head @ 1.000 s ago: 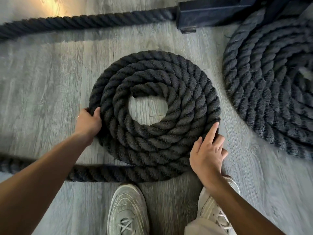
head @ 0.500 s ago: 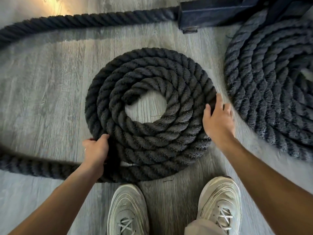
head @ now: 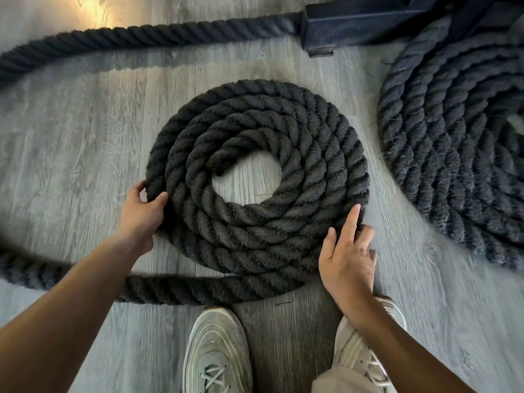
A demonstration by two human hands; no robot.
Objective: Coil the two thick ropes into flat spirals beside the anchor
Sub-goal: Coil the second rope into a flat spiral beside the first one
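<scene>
A thick black rope lies in a flat spiral (head: pixel 255 231) at the middle of the grey wood floor, with a bare gap at its centre. My left hand (head: pixel 141 214) grips the spiral's outer turn on its left side, thumb on top. My right hand (head: pixel 347 256) rests with fingers spread against the spiral's lower right edge. The rope's loose tail (head: pixel 184 289) runs from the spiral's near edge off to the left. A second, larger coil (head: pixel 459 154) lies at the right. The dark anchor block (head: pixel 363 21) sits at the top.
Another stretch of rope (head: pixel 136 38) curves from the anchor along the top toward the left edge. My two pale sneakers (head: pixel 218 350) stand just below the spiral. Bare floor shows between the two coils and left of the spiral.
My left hand went from the spiral's lower left up to its left side. My right hand came down from the right side to the lower right edge. The tail now lies closer under the spiral.
</scene>
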